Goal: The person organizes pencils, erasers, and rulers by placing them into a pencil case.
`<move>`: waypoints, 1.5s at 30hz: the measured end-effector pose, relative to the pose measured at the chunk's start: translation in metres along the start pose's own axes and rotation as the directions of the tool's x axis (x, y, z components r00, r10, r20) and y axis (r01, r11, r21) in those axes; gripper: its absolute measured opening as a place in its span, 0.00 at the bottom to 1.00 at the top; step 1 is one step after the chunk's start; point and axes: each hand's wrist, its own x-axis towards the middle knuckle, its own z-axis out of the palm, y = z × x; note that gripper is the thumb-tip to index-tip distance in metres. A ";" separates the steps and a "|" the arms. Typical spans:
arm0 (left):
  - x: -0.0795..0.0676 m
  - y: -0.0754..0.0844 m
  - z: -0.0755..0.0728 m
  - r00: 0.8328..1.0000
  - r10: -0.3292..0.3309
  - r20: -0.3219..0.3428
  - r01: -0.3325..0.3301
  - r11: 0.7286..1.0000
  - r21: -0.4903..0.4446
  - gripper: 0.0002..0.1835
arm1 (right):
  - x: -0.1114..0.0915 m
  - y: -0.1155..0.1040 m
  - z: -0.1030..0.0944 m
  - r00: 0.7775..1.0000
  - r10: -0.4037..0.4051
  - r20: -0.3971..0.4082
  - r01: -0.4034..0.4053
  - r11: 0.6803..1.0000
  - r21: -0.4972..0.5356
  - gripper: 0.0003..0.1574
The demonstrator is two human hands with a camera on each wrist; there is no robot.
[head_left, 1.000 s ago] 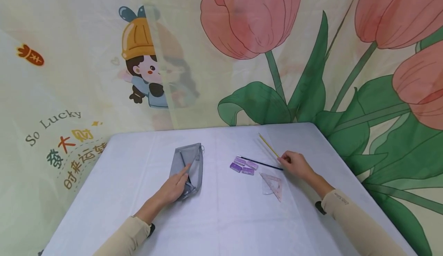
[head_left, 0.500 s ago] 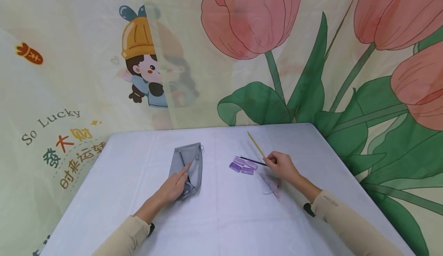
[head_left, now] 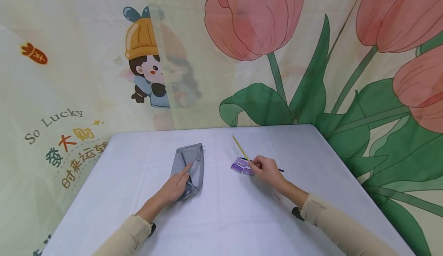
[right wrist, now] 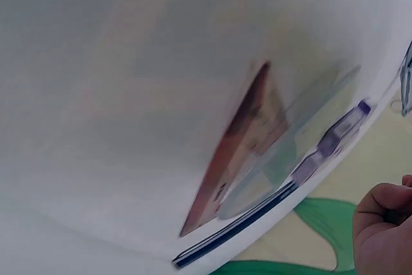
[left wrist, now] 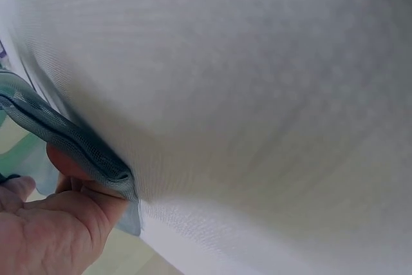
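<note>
Hold the slim yellow pencil (head_left: 240, 147), pinched in right hand (head_left: 267, 170) just right of frame centre, clear of rectangular purple tiles (head_left: 237, 168); steady the grey mesh pouch (head_left: 195, 171), centre-left, gripped by left hand (head_left: 174, 189).

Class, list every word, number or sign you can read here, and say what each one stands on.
"So Lucky": backdrop
"發大财": backdrop
"时来运转": backdrop
Red emblem on the backdrop: sign too small to read
Dark print, lower left: cut off, unreadable
Right sleeve: lettering too small
Triangular ruler: marks blurred
Pencil, pouch: nothing readable
</note>
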 end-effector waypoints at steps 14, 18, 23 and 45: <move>-0.001 -0.002 -0.001 1.000 -0.004 0.001 0.004 1.000 -0.002 0.28 | -0.006 -0.017 0.038 0.971 -0.225 0.079 0.224 0.974 0.028 0.11; -0.001 -0.002 0.000 1.000 -0.012 0.000 0.012 1.000 -0.009 0.28 | -0.007 -0.023 0.049 0.963 -0.249 0.100 0.246 0.968 0.049 0.10; -0.003 -0.002 0.003 1.000 -0.021 0.008 0.021 1.000 0.000 0.27 | -0.009 -0.033 0.062 0.966 -0.191 0.174 0.188 0.982 0.032 0.10; -0.002 0.000 0.000 1.000 -0.010 -0.010 0.010 1.000 0.019 0.27 | 0.017 -0.078 0.111 0.973 -0.141 0.183 0.148 0.989 -0.026 0.12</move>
